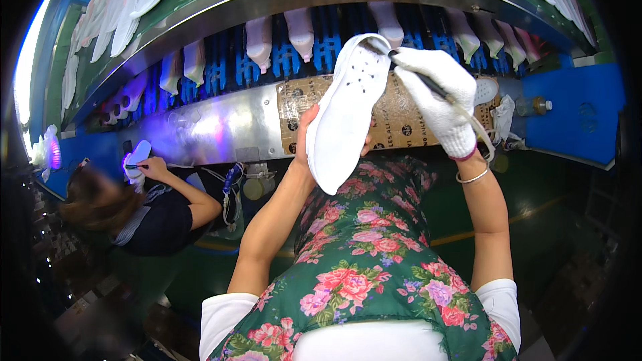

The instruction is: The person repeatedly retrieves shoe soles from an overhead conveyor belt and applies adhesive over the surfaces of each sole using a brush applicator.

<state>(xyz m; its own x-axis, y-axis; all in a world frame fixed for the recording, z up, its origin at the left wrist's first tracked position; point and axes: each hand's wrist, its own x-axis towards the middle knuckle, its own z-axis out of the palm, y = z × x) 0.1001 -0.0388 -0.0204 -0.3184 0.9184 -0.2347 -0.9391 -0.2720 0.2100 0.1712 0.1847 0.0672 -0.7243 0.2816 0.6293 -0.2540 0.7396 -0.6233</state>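
Note:
My bare left hand (305, 135) is wrapped round a white shoe sole (348, 117), its thumb side at the left edge and fingertips showing at the right. The sole is tilted up before me, with a raised rim and a cluster of dark holes toward its far end. In a white knit glove, my right hand (438, 90) is closed on a dark-handled brush (433, 85). The brush tip meets the inside of the sole's far end, near the rim. A thin pale tube (483, 135) runs from the brush past my wrist.
Beyond my hands lies a metal ledge partly covered with brown cardboard (294, 110). Shoe uppers (259, 43) hang along a blue-slatted conveyor. A small bottle (535, 105) lies at right, near a blue panel (572, 113). At left, a co-worker's hand (155, 168) works on another sole (139, 152).

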